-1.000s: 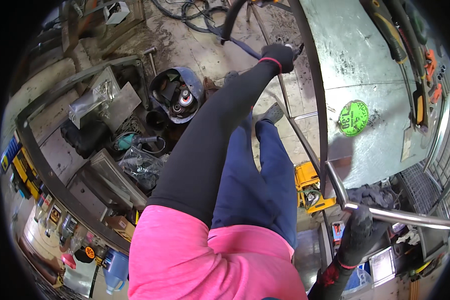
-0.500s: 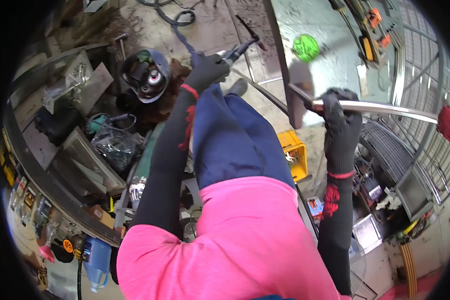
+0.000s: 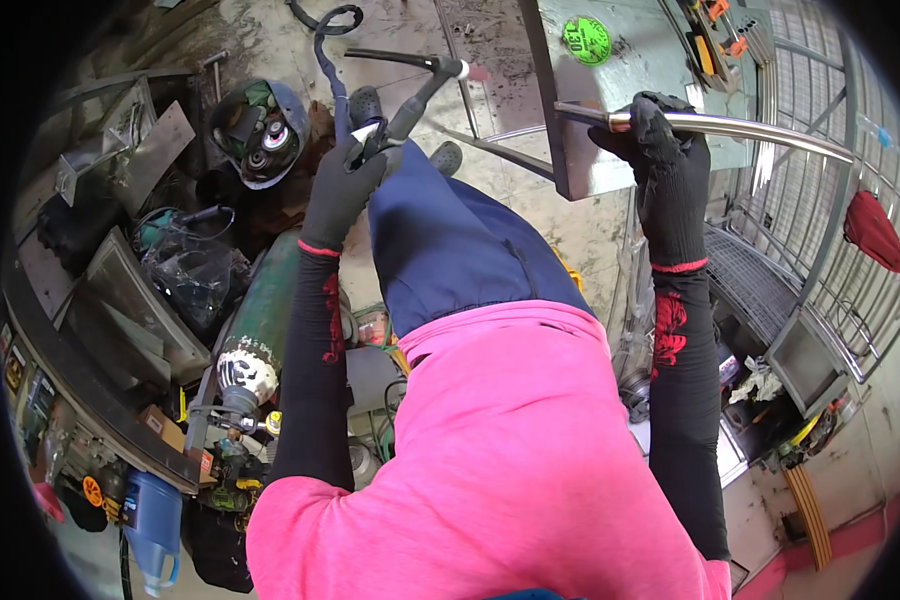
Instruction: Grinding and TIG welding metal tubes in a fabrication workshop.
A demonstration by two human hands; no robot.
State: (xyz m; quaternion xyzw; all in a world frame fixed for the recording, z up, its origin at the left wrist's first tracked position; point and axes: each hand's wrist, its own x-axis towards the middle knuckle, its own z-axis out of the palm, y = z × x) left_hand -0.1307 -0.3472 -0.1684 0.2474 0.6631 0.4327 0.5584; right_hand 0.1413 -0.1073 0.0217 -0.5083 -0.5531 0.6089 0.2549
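Note:
My left hand [image 3: 345, 185], in a black glove, grips the dark handle of a welding torch [image 3: 415, 95] whose thin nozzle points up and to the left; a black hose loops from it toward the top. My right hand [image 3: 655, 135], also gloved in black, is closed around a curved shiny metal tube [image 3: 740, 128] that runs right from the edge of a grey metal worktable [image 3: 625, 60]. Both black-sleeved arms reach up from my pink shirt, with my blue trousers between them.
A welding helmet [image 3: 260, 130] lies on the floor at upper left beside metal scraps and a bagged tool. A green gas cylinder [image 3: 260, 320] with a regulator stands by my left arm. Wire grating and a red cloth [image 3: 875, 230] fill the right. A green round sticker [image 3: 586, 38] sits on the worktable.
My view has swung, so the worktable sits higher in the picture. My left hand drew back toward me and now holds the torch upright. My right hand stays on the tube.

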